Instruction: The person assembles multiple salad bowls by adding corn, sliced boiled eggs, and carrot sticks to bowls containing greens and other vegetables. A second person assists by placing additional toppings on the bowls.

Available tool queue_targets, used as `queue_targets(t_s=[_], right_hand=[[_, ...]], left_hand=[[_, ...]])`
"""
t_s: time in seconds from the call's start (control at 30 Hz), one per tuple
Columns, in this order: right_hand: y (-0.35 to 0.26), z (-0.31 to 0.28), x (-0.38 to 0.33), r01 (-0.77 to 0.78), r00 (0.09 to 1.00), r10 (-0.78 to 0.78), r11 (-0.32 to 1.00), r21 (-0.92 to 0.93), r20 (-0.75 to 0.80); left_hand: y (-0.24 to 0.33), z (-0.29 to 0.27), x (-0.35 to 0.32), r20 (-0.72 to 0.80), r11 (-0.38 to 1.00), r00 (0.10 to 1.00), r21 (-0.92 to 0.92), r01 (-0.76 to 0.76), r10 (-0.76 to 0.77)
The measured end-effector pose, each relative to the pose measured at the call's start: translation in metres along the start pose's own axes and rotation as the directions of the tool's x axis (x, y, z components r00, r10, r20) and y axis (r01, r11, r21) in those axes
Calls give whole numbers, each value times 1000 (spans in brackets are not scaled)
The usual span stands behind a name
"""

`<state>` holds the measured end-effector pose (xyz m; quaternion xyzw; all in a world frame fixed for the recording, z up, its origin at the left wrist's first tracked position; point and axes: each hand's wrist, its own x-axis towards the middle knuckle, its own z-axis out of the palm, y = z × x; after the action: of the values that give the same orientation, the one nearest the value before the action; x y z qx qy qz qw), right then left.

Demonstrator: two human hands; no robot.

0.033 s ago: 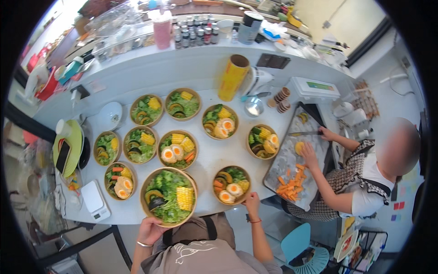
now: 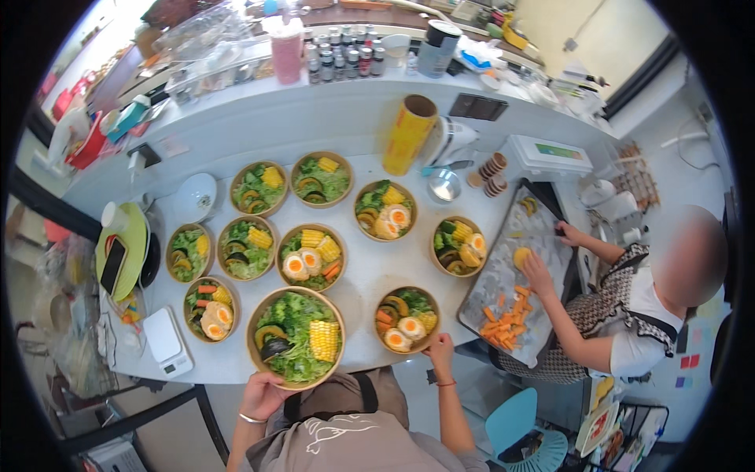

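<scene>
My left hand point(image 2: 266, 396) grips the lower rim of a large round paper bowl point(image 2: 253, 352) at the table's front edge. Green leaves, broccoli, a corn piece point(image 2: 324, 340) and dark-rimmed pumpkin slices point(image 2: 274, 346) fill it. Close to the lower right rim of a smaller bowl point(image 2: 403, 351) is my right hand point(image 2: 440, 358), fingers curled closed; whether it touches that rim or holds anything is hidden. Halved eggs point(image 2: 404, 333), carrot, corn and pumpkin lie in this smaller bowl. Several more salad bowls point(image 2: 310, 258) stand behind, some with egg halves, others with greens, corn and pumpkin.
At right, a co-worker's hand point(image 2: 537, 273) rests on a yellow-orange piece on a lined tray point(image 2: 480, 303); their other hand point(image 2: 571, 234) holds a knife. Carrot pieces point(image 2: 510, 318) lie there. A white scale point(image 2: 167, 344), yellow film roll point(image 2: 409, 135), metal bowl point(image 2: 445, 186) and blue chair point(image 2: 511, 417) surround me.
The scene sits slightly farther right in the picture. Both my hands keep their places at the bowls; nothing else has visibly moved.
</scene>
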<state>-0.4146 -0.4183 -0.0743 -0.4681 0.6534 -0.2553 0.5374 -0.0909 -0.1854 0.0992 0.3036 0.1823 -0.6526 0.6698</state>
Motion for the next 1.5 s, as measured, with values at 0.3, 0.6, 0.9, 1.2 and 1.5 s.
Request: queue_targets(t_s=[0.3,0.6,0.9,1.2,1.5], right_hand=[[-73,7,-42,441,833,-553,668,-600,-4],[-82,167,-44,-64,614,191,979,-192,766],[-48,213,-74,-85,530,105,994,-70,842],[-10,20,-41,-726,684,406,298,619,606],[-47,16,-14,-286,956,246,647,707,161]], left_hand=[[1,11,-2,-52,987,988,-67,-148,144],[18,-9,-44,-165,892,899,-146,-429,405],[-2,-11,-21,-123,957,959,-108,-270,256],[-29,-14,71,16,971,971,-14,239,-239],[-54,-50,140,34,937,937,-25,348,-347]])
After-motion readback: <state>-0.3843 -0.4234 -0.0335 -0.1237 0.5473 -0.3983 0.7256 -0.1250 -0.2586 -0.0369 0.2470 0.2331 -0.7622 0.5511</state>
